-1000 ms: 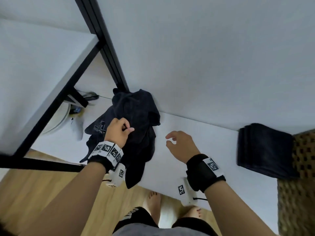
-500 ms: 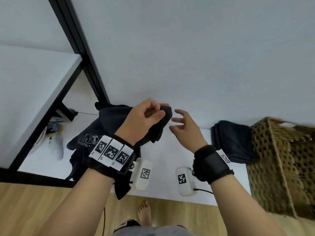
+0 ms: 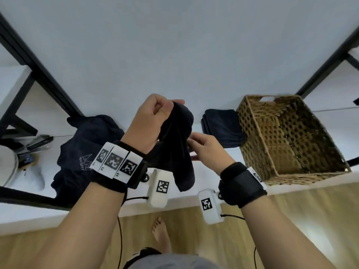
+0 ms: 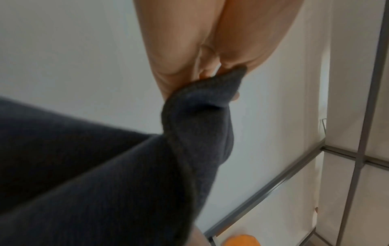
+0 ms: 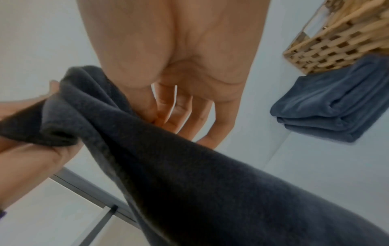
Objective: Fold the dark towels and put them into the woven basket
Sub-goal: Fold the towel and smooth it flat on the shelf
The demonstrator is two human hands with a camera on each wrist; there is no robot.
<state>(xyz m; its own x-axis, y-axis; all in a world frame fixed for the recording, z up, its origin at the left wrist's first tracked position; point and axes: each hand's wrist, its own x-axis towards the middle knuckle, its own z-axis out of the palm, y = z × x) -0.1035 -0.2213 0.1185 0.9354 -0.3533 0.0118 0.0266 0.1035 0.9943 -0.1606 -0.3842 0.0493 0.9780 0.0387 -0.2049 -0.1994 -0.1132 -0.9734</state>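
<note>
A dark towel (image 3: 178,152) (image 4: 126,174) (image 5: 189,166) hangs in the air above the white table (image 3: 180,200). My left hand (image 3: 167,109) (image 4: 210,73) grips its bunched top corner. My right hand (image 3: 191,148) (image 5: 155,114) pinches an edge lower down, just right of the left hand (image 5: 31,158). A folded dark towel (image 3: 221,129) (image 5: 328,106) lies against the left wall of the woven basket (image 3: 252,142) (image 5: 328,41), whose inside looks bare. A rumpled pile of dark towels (image 3: 87,144) sits on the table to the left.
Black frame posts rise at the back left (image 3: 38,74) and back right (image 3: 326,61). A white round object (image 3: 7,167) and small items (image 3: 38,140) lie at the far left. Wooden floor (image 3: 291,220) and a bare foot (image 3: 161,232) show below the table edge.
My left hand has lifted a towel off the pile and carried it up and to the right. The right hand, open before, has taken hold of the towel's edge. The view swung toward the basket.
</note>
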